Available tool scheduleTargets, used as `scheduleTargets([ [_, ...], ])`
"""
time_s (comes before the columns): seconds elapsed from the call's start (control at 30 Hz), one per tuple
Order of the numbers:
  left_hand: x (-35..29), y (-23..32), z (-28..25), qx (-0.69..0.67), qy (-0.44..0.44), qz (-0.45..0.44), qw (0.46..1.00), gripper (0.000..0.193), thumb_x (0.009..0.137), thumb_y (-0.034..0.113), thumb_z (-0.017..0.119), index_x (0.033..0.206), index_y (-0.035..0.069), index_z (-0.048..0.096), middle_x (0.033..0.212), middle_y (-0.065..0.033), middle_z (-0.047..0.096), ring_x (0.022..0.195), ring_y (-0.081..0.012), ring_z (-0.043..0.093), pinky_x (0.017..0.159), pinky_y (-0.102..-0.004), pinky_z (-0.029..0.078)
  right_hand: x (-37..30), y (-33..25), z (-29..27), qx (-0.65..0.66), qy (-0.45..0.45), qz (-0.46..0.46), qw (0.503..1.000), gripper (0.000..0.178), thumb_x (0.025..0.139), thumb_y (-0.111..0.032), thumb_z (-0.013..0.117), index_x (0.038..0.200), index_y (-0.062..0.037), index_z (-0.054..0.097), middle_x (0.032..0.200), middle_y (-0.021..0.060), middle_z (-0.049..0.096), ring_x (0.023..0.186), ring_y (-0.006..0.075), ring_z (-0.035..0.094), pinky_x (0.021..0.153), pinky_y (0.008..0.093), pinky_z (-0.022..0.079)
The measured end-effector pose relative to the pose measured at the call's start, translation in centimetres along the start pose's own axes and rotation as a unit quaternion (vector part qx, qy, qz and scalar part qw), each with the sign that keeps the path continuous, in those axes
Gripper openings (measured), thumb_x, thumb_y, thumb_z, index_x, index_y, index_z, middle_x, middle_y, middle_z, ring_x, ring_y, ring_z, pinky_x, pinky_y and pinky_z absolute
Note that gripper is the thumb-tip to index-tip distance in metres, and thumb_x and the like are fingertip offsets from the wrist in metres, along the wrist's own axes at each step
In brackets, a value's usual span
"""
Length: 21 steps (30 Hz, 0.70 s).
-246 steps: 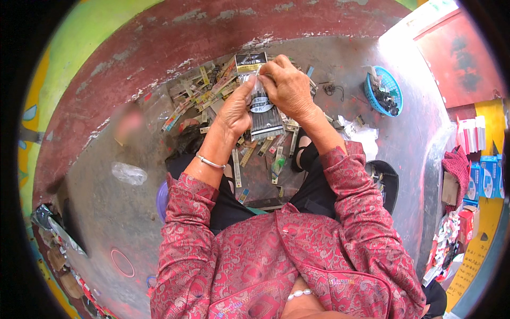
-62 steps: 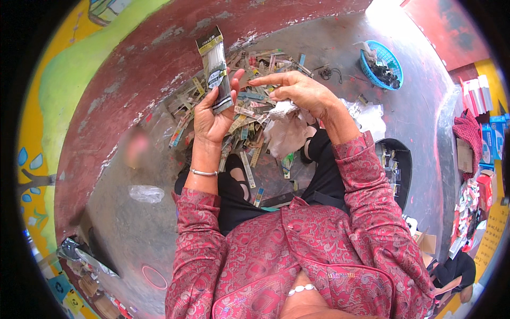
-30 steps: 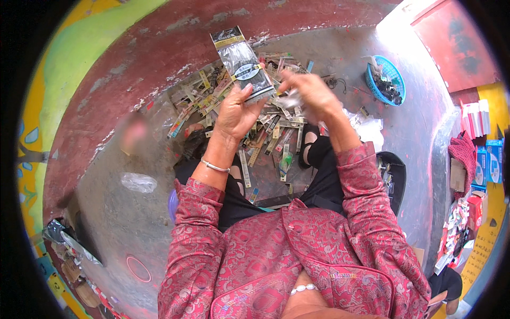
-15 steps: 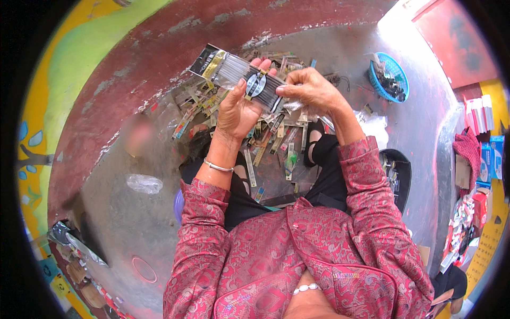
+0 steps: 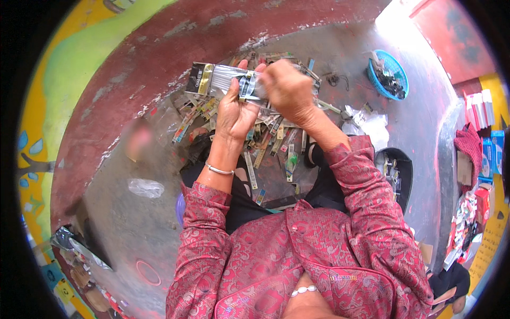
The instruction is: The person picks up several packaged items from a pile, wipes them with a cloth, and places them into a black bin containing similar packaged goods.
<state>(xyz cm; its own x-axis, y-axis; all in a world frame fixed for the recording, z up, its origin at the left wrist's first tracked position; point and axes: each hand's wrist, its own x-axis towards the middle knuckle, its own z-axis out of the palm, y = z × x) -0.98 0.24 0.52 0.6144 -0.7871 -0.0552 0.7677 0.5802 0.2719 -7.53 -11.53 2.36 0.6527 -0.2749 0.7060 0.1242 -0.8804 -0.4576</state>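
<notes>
A flat clear packet of pen refills (image 5: 222, 80) with a black and gold end lies across my left hand (image 5: 237, 114). My left thumb presses on its face, and the other fingers support it from beneath. Over the packet's right end is my right hand (image 5: 289, 87), curled closed and blurred by motion. It covers that end, so what its fingertips grip is hidden. Below both hands, a heap of narrow used-looking packets and strips (image 5: 263, 143) spreads over the floor between my feet.
A blue basket (image 5: 388, 74) with dark items stands at the far right. Nearer are white plastic bags (image 5: 372, 127) and a black tub (image 5: 394, 173) holding small things. A crumpled clear bag (image 5: 146, 187) lies on the left floor. Boxes (image 5: 494, 157) line the right wall.
The packet has turned from a slant to nearly level. My right hand has shifted left and up over its right end, changing from a visible pinch to a blurred curl.
</notes>
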Motion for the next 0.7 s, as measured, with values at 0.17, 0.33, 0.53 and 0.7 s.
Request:
scheduleTargets([
  [0.17,-0.2,1.0,-0.1,0.032,-0.019,0.002,0.999,0.041,0.094,0.022,0.035,0.132,0.008,0.031,0.132,-0.0192,0.038,0.119,-0.0349,0.042,0.098,-0.0483,0.039,2.6,6.3,-3.6,0.034,0.128,0.292,0.947,0.025,0.081,-0.024,0.062,0.079,0.0002,0.059,0.066,0.0090,0.059,0.062,0.0157,0.055,0.060,0.0319,0.045],
  [0.33,-1.1,-0.5,0.4,0.157,-0.013,-0.051,0.986,0.049,0.089,0.010,0.047,0.132,0.010,0.025,0.126,-0.0161,0.046,0.105,-0.0293,0.054,0.089,-0.0462,0.047,3.5,1.9,-4.1,0.273,0.127,0.243,0.922,0.018,0.085,-0.021,0.059,0.084,-0.0028,0.056,0.074,0.0021,0.058,0.066,0.0075,0.052,0.059,0.0246,0.044],
  [0.53,-2.0,-1.3,-0.1,0.251,0.004,-0.090,0.964,0.042,0.084,0.003,0.051,0.124,0.005,0.040,0.120,-0.0084,0.050,0.097,-0.0282,0.058,0.089,-0.0403,0.047,1.7,-0.5,-0.5,0.034,-0.039,-0.001,0.999,0.016,0.077,-0.018,0.062,0.086,-0.0075,0.054,0.083,0.0113,0.055,0.067,0.0272,0.058,0.056,0.0350,0.047],
  [0.7,-2.4,-0.6,1.6,0.144,-0.090,-0.176,0.970,0.064,0.080,0.005,0.056,0.135,0.005,0.024,0.136,-0.0133,0.034,0.104,-0.0412,0.052,0.080,-0.0438,0.052,3.4,6.1,-3.5,0.002,0.134,0.204,0.970,0.013,0.077,-0.017,0.062,0.081,-0.0050,0.059,0.078,0.0106,0.061,0.067,0.0254,0.060,0.060,0.0353,0.047],
])
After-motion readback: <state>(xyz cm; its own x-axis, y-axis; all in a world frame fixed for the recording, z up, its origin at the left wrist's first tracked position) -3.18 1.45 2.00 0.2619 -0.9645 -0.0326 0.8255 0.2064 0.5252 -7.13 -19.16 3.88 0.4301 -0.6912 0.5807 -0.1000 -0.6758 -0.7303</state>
